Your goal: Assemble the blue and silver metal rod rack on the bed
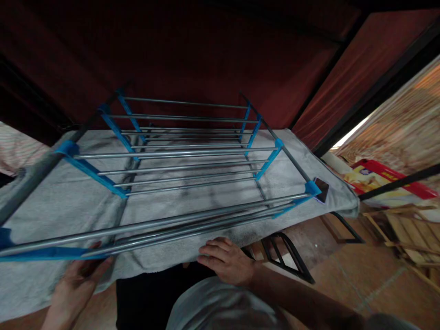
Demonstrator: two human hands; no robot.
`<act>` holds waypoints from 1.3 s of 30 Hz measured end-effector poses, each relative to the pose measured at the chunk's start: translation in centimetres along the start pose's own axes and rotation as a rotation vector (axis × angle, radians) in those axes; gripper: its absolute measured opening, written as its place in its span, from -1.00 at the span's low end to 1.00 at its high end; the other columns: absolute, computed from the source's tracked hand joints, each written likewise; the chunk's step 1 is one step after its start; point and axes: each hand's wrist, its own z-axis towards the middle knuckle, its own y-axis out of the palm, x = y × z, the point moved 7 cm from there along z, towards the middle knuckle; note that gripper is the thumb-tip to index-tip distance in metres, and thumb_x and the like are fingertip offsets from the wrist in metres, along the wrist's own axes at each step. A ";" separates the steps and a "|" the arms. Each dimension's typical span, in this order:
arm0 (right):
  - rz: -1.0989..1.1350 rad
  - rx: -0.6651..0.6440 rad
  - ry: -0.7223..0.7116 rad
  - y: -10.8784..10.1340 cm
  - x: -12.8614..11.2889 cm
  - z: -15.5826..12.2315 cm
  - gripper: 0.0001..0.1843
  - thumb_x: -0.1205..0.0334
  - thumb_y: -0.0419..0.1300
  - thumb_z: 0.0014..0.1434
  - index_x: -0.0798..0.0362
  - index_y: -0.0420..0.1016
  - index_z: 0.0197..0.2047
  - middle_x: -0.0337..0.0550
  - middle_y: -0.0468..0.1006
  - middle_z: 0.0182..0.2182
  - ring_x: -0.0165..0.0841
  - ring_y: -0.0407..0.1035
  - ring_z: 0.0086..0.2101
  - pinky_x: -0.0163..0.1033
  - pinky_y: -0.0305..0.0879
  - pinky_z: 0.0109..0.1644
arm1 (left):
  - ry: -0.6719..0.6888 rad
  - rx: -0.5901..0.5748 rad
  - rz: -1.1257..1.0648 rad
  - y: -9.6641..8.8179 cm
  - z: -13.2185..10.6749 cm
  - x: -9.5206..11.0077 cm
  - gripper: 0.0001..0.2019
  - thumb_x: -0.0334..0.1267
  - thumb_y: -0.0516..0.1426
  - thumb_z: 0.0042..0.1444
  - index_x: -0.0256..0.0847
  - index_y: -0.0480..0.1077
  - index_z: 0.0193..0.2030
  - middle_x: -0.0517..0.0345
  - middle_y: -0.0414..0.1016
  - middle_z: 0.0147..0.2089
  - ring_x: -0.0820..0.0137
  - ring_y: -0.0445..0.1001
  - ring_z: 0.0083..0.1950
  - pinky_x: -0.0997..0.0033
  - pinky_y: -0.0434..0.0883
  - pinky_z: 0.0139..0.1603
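A clothes drying rack (192,153) of grey metal tubes with blue plastic brackets stands on a grey cloth (213,188). At its near left corner, my left hand (77,282) is at the blue bracket (65,253), thumb below it and fingers partly hidden behind the bracket and tubes. The hand looks closed around that part. My right hand (227,261) rests on the cloth's near edge, below the front tubes and apart from them. Its fingers lie loosely bent, with nothing in them.
A phone (321,190) lies on the cloth beside the rack's right corner. Dark red panels (192,55) rise behind. At right are a red and yellow box (388,178), a wooden slatted piece (412,233) and black metal frames (288,256) above the tiled floor (364,279).
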 end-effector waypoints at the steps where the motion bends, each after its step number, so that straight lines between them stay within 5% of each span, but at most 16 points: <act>1: -0.004 0.031 -0.020 -0.9 -0.5 0.6 -0.65 0.31 0.10 0.35 -0.03 0.45 0.17 -0.20 0.52 0.12 -0.38 0.23 0.19 -0.19 0.19 0.29 | -0.048 -0.004 -0.052 0.1 -0.4 -0.1 -0.60 0.06 0.31 -0.34 0.06 0.46 -0.27 0.20 0.65 -0.14 -0.11 0.58 0.03 -0.26 0.51 0.15; 6: -0.107 0.087 0.047 -4.1 -0.6 3.9 -0.52 0.42 0.08 0.31 0.05 0.36 0.27 -0.09 0.42 0.23 -0.26 0.18 0.24 -0.04 0.07 0.37 | -0.005 0.060 -0.195 -0.1 -2.0 1.0 -0.38 0.13 0.31 -0.20 -0.09 0.44 0.02 -0.02 0.56 0.09 -0.06 0.52 0.13 -0.26 0.40 0.24; 12: -0.237 -0.081 0.128 -2.6 0.8 6.9 -0.40 0.51 0.09 0.24 0.12 0.27 0.34 -0.01 0.49 0.11 -0.21 0.37 0.05 -0.02 0.23 0.26 | 0.149 0.193 -0.251 -1.1 -2.1 2.8 -0.41 0.03 0.28 -0.02 -0.21 0.40 0.13 -0.13 0.54 0.09 0.06 0.52 0.08 -0.07 0.40 0.22; 18: -0.242 -0.103 0.115 -2.7 1.1 7.8 -0.41 0.59 0.09 0.19 0.06 0.36 0.26 -0.11 0.53 -0.07 -0.30 0.43 -0.12 -0.14 0.35 0.09 | 0.189 0.184 -0.324 -0.8 -2.1 2.8 -0.46 -0.05 0.23 0.07 -0.20 0.37 0.18 -0.07 0.58 0.02 0.15 0.55 0.01 0.10 0.46 0.09; 28: -0.286 -0.121 0.107 -2.7 1.2 7.9 -0.47 0.55 0.09 0.22 0.06 0.39 0.23 -0.09 0.54 -0.07 -0.28 0.45 -0.14 -0.13 0.34 0.03 | 0.227 0.238 -0.329 -1.0 -2.1 3.3 -0.67 -0.09 0.22 0.10 -0.19 0.43 -0.03 -0.02 0.59 -0.06 0.18 0.55 -0.03 0.14 0.45 0.06; 39: -0.243 -0.294 0.173 -1.5 1.3 9.6 -0.51 0.51 0.04 0.27 0.04 0.38 0.22 -0.08 0.55 0.02 -0.28 0.47 -0.10 -0.16 0.37 -0.02 | 0.254 0.264 -0.298 -1.3 -1.5 3.2 -0.68 0.03 0.23 0.04 -0.15 0.43 -0.19 -0.02 0.57 -0.16 0.16 0.54 -0.12 0.06 0.47 0.01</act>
